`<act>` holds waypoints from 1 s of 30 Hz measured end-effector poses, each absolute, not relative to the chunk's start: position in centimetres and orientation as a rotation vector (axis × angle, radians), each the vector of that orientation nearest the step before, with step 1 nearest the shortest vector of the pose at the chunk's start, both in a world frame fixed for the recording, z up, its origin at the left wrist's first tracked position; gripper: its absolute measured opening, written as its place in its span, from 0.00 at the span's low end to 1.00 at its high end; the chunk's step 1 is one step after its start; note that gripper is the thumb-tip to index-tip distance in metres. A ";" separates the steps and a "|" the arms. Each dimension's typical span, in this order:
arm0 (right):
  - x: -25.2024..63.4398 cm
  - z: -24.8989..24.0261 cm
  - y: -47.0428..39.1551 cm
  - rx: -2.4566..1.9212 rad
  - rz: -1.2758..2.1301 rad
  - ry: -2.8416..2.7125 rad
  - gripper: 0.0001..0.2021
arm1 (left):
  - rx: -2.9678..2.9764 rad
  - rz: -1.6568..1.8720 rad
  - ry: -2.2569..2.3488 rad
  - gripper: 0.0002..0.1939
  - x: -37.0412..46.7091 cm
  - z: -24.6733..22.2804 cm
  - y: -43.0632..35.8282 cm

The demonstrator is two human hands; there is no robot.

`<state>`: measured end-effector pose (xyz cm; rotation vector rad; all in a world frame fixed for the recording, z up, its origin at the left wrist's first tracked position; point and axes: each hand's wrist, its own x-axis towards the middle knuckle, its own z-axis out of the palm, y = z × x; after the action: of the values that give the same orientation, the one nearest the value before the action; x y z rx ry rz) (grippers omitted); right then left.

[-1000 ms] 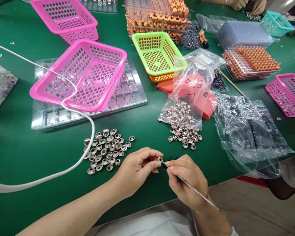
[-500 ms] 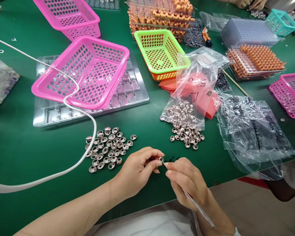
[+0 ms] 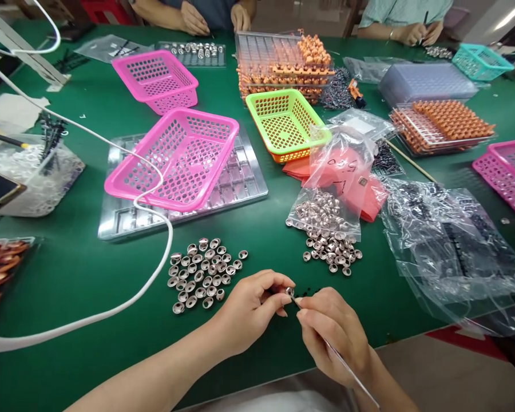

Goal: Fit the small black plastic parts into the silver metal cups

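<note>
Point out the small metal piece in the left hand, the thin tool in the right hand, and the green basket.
Small metal piece (image 3: pixel 289 290): head view, on its visible face.
Thin tool (image 3: pixel 347 368): head view, on its shaft.
Green basket (image 3: pixel 292 151): head view, on its near rim.

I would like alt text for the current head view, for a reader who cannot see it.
A person's left hand holds a small round silvery metal part, and the right hand holds a thin metal tool at it, above a green tabletop. Beyond lie two groups of similar parts, a pink perforated plastic basket and a lime-green one.
</note>
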<state>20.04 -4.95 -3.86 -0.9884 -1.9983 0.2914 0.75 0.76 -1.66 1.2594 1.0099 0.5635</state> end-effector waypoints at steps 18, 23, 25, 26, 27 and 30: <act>20.6 -2.6 -5.4 -1.129 0.389 -1.561 0.12 | 1.091 0.587 0.946 0.10 0.6 -1.4 1.1; 21.1 -1.5 -5.3 -1.119 0.362 -1.785 0.18 | 1.057 0.619 0.905 0.08 0.5 -1.4 0.9; 21.3 -1.3 -5.0 -1.067 0.361 -1.929 0.17 | 1.087 0.632 0.889 0.07 0.4 -1.4 0.9; 21.3 -1.4 -4.7 -1.045 0.348 -1.990 0.16 | 1.107 0.635 0.882 0.07 0.4 -1.5 0.8; 21.4 -1.5 -4.5 -1.030 0.329 -2.043 0.15 | 1.128 0.638 0.877 0.07 0.4 -1.5 0.8; 21.4 -1.9 -4.1 -0.991 0.251 -2.142 0.12 | 1.187 0.649 0.869 0.07 0.3 -1.5 0.6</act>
<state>21.42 -4.06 -1.87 -0.9907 -2.1421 0.2511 0.33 0.64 -1.48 1.1866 0.8690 0.6487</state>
